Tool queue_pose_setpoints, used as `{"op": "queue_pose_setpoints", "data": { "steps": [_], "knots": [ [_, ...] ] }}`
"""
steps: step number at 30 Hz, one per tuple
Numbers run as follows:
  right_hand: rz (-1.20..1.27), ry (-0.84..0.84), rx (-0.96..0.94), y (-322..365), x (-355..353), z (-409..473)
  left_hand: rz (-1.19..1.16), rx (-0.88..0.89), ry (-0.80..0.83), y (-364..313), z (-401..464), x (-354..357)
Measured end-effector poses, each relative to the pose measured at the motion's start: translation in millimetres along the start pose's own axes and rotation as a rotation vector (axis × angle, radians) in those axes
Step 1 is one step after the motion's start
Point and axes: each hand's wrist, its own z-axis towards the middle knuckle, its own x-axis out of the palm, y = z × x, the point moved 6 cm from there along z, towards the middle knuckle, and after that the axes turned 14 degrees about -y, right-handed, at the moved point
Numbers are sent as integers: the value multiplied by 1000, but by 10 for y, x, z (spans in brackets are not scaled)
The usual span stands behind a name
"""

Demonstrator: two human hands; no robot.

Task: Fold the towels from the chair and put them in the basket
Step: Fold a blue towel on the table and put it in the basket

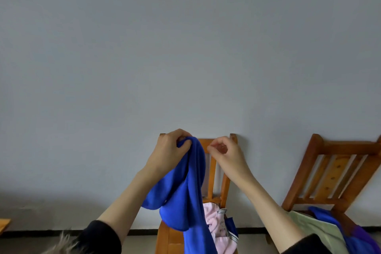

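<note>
Up close, my left hand [171,148] grips the blue towel [185,192], bunched and hanging, its lower end cut off. My right hand [223,151] curls on nothing I can make out. Behind, the chair [213,173] holds pink cloth [213,220].

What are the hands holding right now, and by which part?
The left hand grips the blue towel by its bunched top edge. The right hand holds nothing, its fingers curled beside the towel.

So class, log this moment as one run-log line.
left hand: grips blue towel | right hand: pinched, holds nothing | pink towel: on chair
</note>
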Motion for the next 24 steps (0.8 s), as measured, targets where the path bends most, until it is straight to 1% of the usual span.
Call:
{"op": "queue_pose_setpoints", "data": {
  "steps": [2, 3, 4, 7, 9, 12, 13, 15, 17, 19, 21, 22, 24],
  "knots": [
    [-28, 138, -10, -8, 149, -139, -1, -25, -13, -15, 24, -7],
    [-41, 184, -18, -5, 228, -195, 10, -22, -5, -33, 31, 1],
    [-49, 194, -35, 0, 292, -229, 27, -11, 13, -62, 31, 14],
    [-75, 90, -54, 36, 372, -218, 62, 20, 62, -123, 36, -9],
    [-95, 35, -49, 44, 381, -174, 81, 18, 58, -107, 65, -117],
    [-154, 19, -126, 118, 434, -93, 178, 10, 28, -7, 76, -346],
    [-175, 54, -151, 151, 489, -59, 228, 27, 18, 21, 62, -430],
    [-177, 190, -176, 221, 651, -22, 326, 89, 16, 56, 8, -596],
    [-63, 350, -130, 275, 844, -48, 400, 111, 17, 111, -67, -796],
    [60, 442, -84, 323, 973, -111, 451, 61, 24, 200, -159, -1005],
    [91, 534, -124, 415, 1129, -245, 479, -29, -4, 277, -344, -1249],
    [67, 568, -164, 477, 1221, -329, 495, -69, -22, 297, -456, -1373],
    [-63, 574, -308, 610, 1394, -536, 527, -127, -62, 297, -677, -1602]
  ]
}}
